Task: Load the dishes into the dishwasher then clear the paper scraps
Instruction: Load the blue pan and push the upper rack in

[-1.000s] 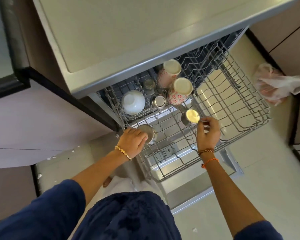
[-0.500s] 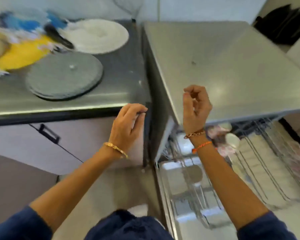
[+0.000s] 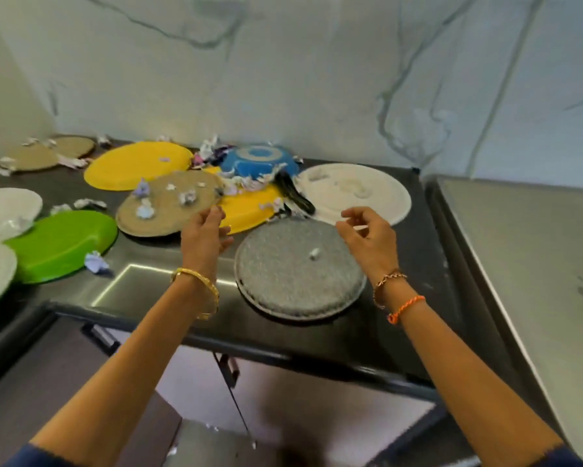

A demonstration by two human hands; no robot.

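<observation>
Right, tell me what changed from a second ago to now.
Both hands let go of the steel cups in the dishwasher rack and rose to the counter. The left hand now hovers by the tan plate, the right hand over the grey plate; neither holds anything. The plates and paper scraps look unmoved since they came into view.

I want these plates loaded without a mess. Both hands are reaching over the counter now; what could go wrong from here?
1. The grey plate carries a small paper scrap; tilting it would likely drop the scrap on the floor.
2. The tan plate holds several scraps and overlaps the yellow plate; pulling either may scatter paper.
3. The blue dish rests on piled plates and scraps; disturbing the pile could make it slide.
</observation>
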